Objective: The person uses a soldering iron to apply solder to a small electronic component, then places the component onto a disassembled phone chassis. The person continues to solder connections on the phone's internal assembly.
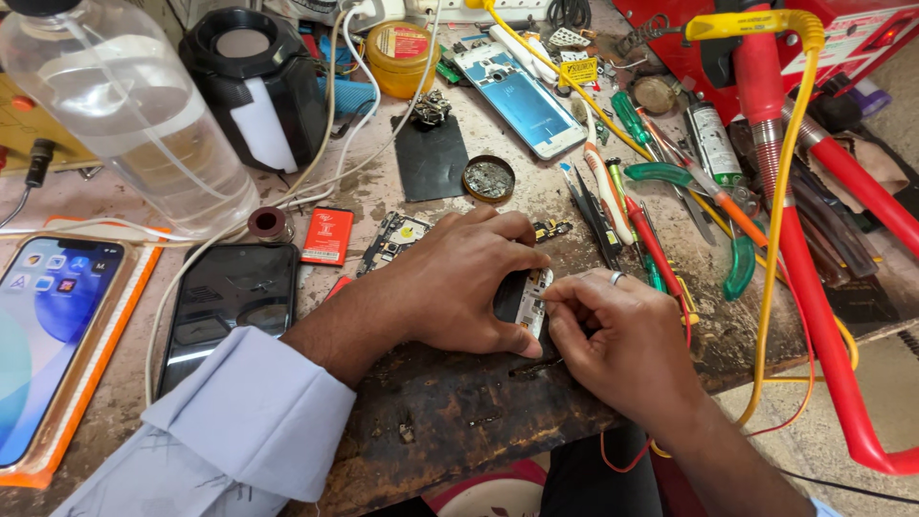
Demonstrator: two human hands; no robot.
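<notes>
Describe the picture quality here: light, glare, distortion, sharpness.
Head view: even, soft daylight with faint shadows under the left hand and right hand; reflections glaze the dark phone and the clear plastic bottle; wide-angle lens bends the red pipe and stretches the edges; hands and the small phone part between them stay sharp.

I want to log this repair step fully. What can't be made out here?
Head view only:
- Opened phone: mostly covered by the left hand and right hand.
- Right fingertips: whether they pinch anything is too small to tell.
- Lit phone: cut by left edge.
</notes>
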